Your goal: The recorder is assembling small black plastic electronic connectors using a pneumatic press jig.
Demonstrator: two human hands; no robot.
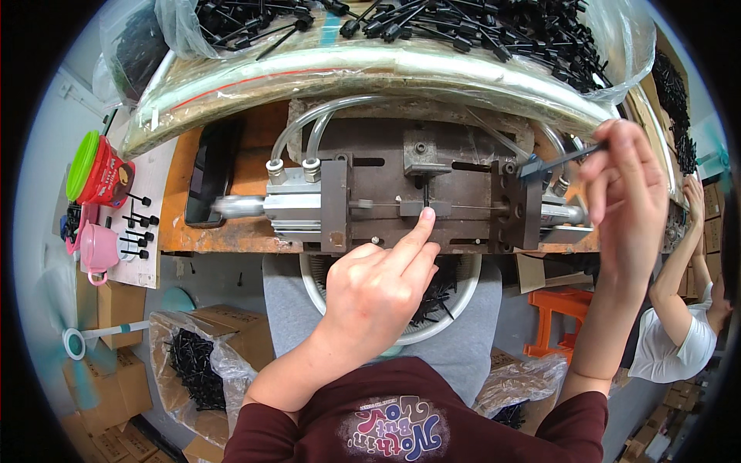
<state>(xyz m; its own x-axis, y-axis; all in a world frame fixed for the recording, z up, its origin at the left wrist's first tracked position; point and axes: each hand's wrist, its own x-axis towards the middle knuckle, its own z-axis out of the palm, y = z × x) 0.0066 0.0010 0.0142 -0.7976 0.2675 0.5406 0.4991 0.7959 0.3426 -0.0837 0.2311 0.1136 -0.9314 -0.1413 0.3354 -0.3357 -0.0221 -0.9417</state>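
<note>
**Left hand (378, 289) pressing, right hand (631, 170) pinching!**

You're resting your left index fingertip (427, 217) against an upright black stem (426, 192), midway along the brown metal base plate (378, 171) near its front edge, presumably steadying it between the air cylinders (297, 207). Your other left fingers are curling; whether they're gripping anything, I can't tell. Your right thumb and fingers are clamping together on a black stemmed piece (567, 158), its far end hovering by the base plate's right end, likely staying handy. Containers now: a white round tub (315, 296) is sitting below the bench (176, 234)'s front edge, holding black parts (438, 299), perhaps placed for easy dropping. A plastic-lined carton (239, 333) is holding more, and clear plastic sheeting (629, 54) is surrounding a heap (478, 21) behind the raised shelf (401, 65)'s front edge.
</note>
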